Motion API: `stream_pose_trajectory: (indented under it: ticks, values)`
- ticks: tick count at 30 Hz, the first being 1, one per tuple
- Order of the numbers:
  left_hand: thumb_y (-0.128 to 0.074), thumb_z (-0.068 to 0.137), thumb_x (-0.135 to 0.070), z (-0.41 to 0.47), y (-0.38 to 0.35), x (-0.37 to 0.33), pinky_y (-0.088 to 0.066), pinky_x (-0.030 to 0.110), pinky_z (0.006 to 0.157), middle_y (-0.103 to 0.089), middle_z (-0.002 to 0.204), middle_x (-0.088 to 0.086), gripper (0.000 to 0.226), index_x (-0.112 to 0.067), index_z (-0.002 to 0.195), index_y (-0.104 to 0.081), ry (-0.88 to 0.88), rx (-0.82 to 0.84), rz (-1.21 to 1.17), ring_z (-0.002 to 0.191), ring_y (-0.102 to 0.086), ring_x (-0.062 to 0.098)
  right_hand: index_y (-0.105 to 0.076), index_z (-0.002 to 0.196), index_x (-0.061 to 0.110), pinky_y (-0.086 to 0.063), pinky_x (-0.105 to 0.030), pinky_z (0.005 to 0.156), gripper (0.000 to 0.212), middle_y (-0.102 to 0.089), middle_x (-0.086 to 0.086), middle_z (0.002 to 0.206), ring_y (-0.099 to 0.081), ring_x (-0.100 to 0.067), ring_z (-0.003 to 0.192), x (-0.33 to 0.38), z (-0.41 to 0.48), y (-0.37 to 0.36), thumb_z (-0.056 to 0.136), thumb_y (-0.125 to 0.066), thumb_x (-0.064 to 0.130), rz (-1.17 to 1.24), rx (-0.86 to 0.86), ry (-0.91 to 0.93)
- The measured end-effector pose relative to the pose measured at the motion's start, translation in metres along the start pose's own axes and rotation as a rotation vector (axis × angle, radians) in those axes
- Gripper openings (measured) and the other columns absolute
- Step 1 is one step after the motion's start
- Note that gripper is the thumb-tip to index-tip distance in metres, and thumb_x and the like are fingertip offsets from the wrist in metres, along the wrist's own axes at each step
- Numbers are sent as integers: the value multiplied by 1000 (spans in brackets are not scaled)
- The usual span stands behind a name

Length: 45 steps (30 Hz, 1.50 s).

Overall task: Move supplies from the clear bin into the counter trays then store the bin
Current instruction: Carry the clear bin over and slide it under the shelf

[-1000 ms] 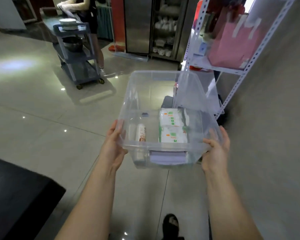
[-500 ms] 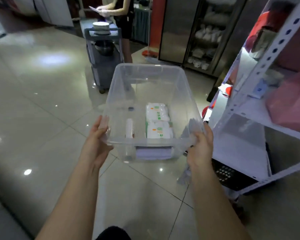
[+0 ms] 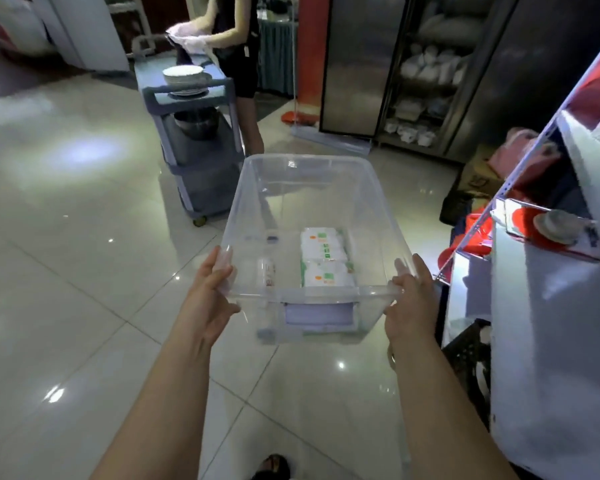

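We carry the clear bin [image 3: 302, 183] above the tiled floor [image 3: 66, 271], our left hand [image 3: 208, 299] curled round its near left rim and our right hand [image 3: 409, 303] round the right. Inside lie two white packets [image 3: 323, 258] beside a small tube [image 3: 266, 271]. Beyond stands a grey cart [image 3: 194, 140].

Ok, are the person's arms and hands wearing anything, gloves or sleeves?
No gloves and no sleeves in view: the left hand and right hand are bare, as are both forearms. A thin loop shows by the right wrist; too blurred to identify.

Tiled floor [image 3: 66, 289] w/ grey cart [image 3: 201, 188]
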<state>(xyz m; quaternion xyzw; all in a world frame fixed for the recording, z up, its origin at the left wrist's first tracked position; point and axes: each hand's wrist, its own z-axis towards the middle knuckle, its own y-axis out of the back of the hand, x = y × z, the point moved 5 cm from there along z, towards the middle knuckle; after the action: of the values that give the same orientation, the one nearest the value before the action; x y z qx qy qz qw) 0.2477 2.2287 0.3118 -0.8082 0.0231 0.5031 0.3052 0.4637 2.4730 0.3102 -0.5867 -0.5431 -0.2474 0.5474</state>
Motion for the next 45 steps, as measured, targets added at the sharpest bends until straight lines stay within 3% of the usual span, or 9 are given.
stream_pose_trajectory:
  ticks: [5,14,16,22,27,31,38,42,45]
  values:
    - [-59,87,-14,129,-58,-19,-53,52,72,-65,116,-8,49,-33,132,-51,54,134,56,94,-68,12,-59,117,44,-38,-29,68,43,-66,10,103,-53,-11,86,2,94,-39,86,-55,15,53,-98,-57]
    - [-44,94,-5,355,-219,37,-41,65,88,-29,154,5,56,-27,144,-34,216,333,186,135,-36,37,-58,123,35,-53,-33,80,51,-62,-2,120,-61,-17,95,20,317,-42,82,-61,4,163,-254,23]
    - [-48,92,-4,402,-252,51,-35,69,92,-32,153,4,57,-30,142,-38,266,313,203,134,-38,37,-57,124,33,-53,-36,85,53,-63,-4,124,-63,-20,103,26,366,-41,82,-58,1,179,-325,10]
    - [-58,73,-2,520,-341,78,-52,56,70,-62,120,-12,62,-42,121,-57,380,287,200,108,-59,20,-61,119,34,-53,-43,91,56,-67,2,117,-62,-24,110,47,468,-43,75,-56,0,217,-548,-17]
    - [-47,77,3,607,-400,113,-54,50,66,-68,107,-10,62,-41,118,-58,484,374,338,89,-70,14,-65,109,38,-54,-23,55,65,-68,3,106,-67,-18,85,34,512,-45,60,-47,-1,329,-778,1]
    - [-41,79,7,680,-445,151,-54,38,51,-71,102,-16,65,-41,120,-57,605,538,504,83,-71,6,-62,117,37,-55,-27,57,69,-67,0,112,-68,-21,88,-9,536,-47,61,-49,0,422,-979,-24]
    - [-41,82,4,780,-512,219,-52,42,67,-57,122,-22,70,-42,134,-45,849,797,850,108,-56,2,-58,121,33,-52,-28,59,62,-61,1,109,-62,-19,88,-66,566,-84,72,-49,-3,553,-1395,-115]
    - [-40,82,7,798,-538,257,-55,37,55,-59,122,-22,72,-41,135,-43,948,879,944,103,-60,3,-60,118,23,-47,-38,71,52,-59,-14,109,-57,-30,91,-86,563,-101,76,-50,-7,604,-1535,-93]
    - [-37,78,10,798,-548,286,-51,39,71,-51,136,-17,76,-36,137,-44,1027,880,935,114,-54,10,-60,119,24,-43,-31,67,46,-58,-15,108,-54,-26,87,-95,558,-104,84,-51,-5,766,-1615,-64]
